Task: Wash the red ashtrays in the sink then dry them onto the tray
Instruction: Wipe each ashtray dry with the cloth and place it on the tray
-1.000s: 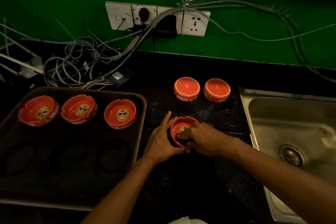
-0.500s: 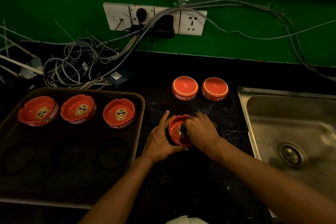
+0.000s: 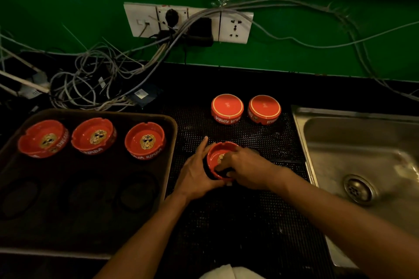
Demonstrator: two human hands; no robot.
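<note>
There are six red ashtrays: three sit upright on one tray [image 3: 172, 124], at left [image 3: 43, 139], middle [image 3: 93, 135] and right [image 3: 145, 140]; two lie upside down on one black mat [image 3: 226, 222], left [image 3: 227, 108] and right [image 3: 264, 109]; one [image 3: 216, 157] sits between two hands, left [image 3: 196, 174] and right [image 3: 247, 169]. There is one sink [image 3: 362, 142] with one drain [image 3: 357, 189], and one bank of wall sockets [image 3: 235, 27].
</note>
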